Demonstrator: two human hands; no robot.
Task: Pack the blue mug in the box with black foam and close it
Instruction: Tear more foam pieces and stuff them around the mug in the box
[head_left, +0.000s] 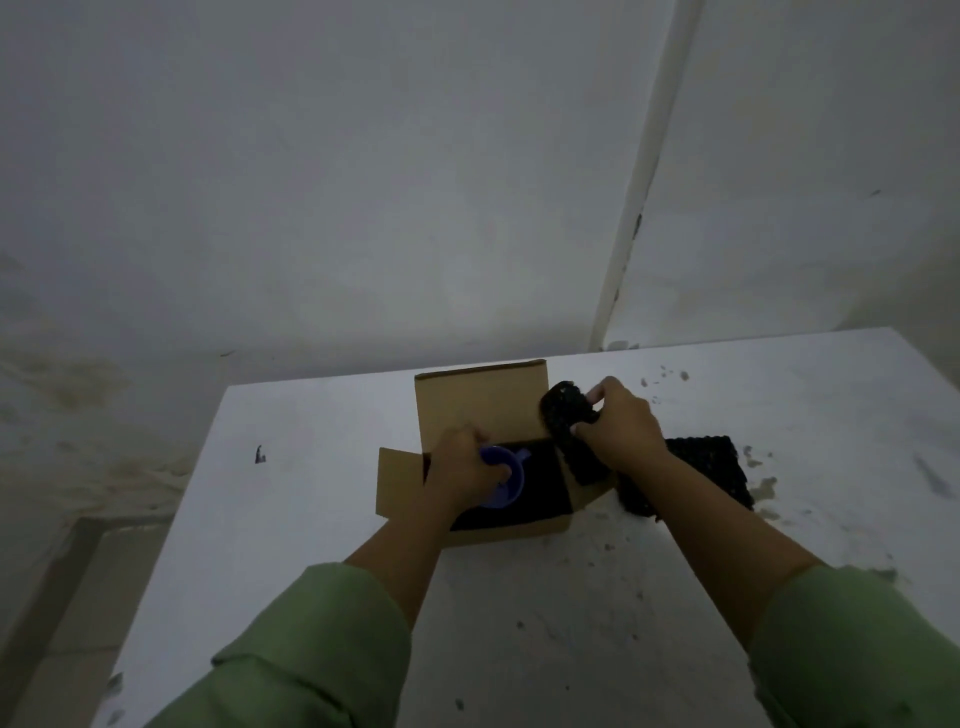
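Head view: left hand grips the blue mug inside the open box near the table's far edge; right hand pinches black foam over its right wall.

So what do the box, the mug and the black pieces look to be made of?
Box: plain brown cardboard, matte, with folded flaps. Blue mug, gripped by the left hand: smooth, slightly glossy, plastic or glazed ceramic; the dim light leaves it open. Black piece in the right hand: bumpy, bending foam.
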